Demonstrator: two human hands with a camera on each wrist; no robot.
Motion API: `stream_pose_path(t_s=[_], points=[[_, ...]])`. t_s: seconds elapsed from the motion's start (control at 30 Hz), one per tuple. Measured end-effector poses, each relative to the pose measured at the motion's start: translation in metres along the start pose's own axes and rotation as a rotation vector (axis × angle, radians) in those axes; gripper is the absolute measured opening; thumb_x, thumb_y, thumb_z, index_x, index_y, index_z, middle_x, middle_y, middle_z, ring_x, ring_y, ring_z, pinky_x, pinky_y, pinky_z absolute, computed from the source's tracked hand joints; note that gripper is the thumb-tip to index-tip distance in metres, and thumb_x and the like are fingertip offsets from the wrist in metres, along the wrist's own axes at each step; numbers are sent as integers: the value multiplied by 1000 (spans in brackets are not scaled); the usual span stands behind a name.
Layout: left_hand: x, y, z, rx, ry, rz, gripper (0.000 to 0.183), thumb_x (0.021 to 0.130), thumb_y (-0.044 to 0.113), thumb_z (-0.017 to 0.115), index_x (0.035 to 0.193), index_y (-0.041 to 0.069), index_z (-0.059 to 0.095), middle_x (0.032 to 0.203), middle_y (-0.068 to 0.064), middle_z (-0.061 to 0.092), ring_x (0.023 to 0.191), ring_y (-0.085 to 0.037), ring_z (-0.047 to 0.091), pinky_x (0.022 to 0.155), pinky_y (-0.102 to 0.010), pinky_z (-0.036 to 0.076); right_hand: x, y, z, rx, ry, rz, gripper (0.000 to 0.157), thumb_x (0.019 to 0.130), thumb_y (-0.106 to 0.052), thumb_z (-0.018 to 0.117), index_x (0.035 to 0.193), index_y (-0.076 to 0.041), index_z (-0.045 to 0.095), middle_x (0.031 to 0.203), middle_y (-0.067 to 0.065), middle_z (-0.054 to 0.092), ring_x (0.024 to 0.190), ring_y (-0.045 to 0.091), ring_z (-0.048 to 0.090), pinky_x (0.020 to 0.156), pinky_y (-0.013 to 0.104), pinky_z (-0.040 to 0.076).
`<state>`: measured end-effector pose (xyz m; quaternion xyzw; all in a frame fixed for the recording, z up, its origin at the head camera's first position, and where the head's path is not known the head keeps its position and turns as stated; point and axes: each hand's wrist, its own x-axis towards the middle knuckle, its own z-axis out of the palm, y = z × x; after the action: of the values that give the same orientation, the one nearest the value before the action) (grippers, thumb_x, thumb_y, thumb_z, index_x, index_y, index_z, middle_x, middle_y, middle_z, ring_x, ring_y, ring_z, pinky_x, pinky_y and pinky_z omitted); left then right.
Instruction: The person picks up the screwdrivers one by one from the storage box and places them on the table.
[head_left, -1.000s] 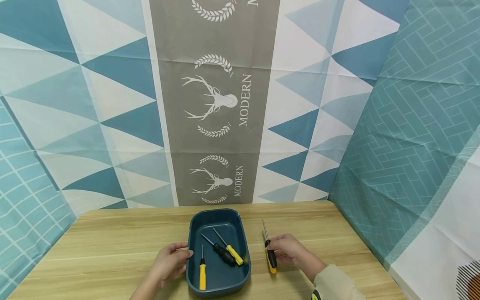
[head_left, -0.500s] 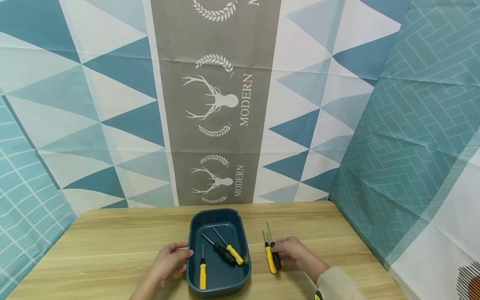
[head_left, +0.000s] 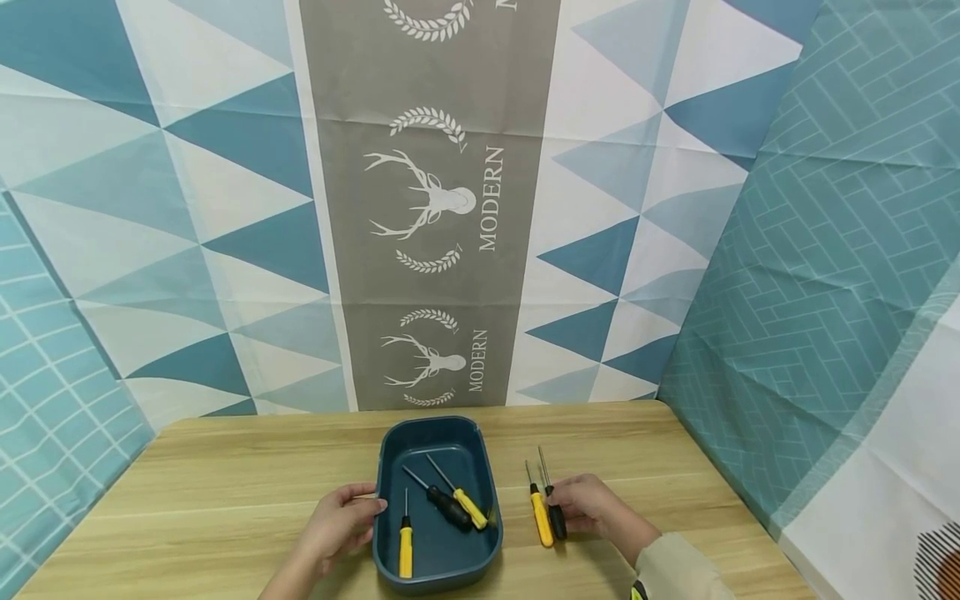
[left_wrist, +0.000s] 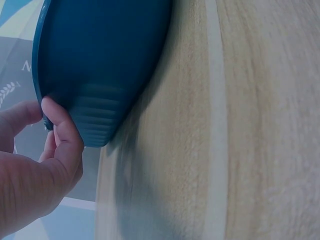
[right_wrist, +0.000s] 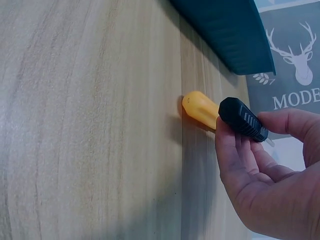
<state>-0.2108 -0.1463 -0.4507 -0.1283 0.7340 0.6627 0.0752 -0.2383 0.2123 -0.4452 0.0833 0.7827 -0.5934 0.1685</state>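
My left hand pinches the left rim of a dark blue tray, thumb on one side and fingers on the other in the left wrist view. Inside the tray lie a yellow screwdriver, a black screwdriver and another yellow one. To the right of the tray, my right hand holds a second black-handled screwdriver between thumb and fingers, its shaft pointing away from me. Just left of it, a yellow-handled screwdriver lies on the table, its handle end showing in the right wrist view.
The wood-grain table carries the tray near its middle. A patterned cloth with deer heads hangs behind its back edge, and a teal cloth hangs along the right side.
My right hand has shifted slightly to the right with the black screwdriver, which moved from over the yellow one to beside it. My left hand and the tray stay put.
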Motion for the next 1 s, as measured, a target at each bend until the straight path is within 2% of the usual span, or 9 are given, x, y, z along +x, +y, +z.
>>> stream_pose_path(t_s=[0.33, 0.7, 1.0], points=[[1, -1, 0, 0, 1, -7, 51, 83, 13, 66, 126, -6, 47, 97, -11, 62, 75, -16, 61, 65, -30, 54, 4, 7, -2, -17, -10, -4, 45, 80, -7, 62, 118, 16, 51, 91, 15, 66, 75, 18, 63, 67, 33, 55], [-1, 0, 0, 2, 1, -10, 50, 84, 14, 66, 126, -6, 47, 97, -11, 62, 76, -16, 62, 65, -30, 54, 10, 13, -1, -47, 46, 34, 40, 79, -6, 61, 113, 13, 55, 88, 15, 61, 76, 21, 60, 67, 34, 54], [-1, -1, 0, -6, -1, 3, 52, 83, 15, 67, 126, -6, 48, 97, -10, 63, 77, -16, 63, 65, -30, 54, 12, 13, 0, -57, 58, 48, 38, 79, -6, 60, 112, 12, 55, 88, 14, 60, 76, 20, 60, 67, 33, 54]])
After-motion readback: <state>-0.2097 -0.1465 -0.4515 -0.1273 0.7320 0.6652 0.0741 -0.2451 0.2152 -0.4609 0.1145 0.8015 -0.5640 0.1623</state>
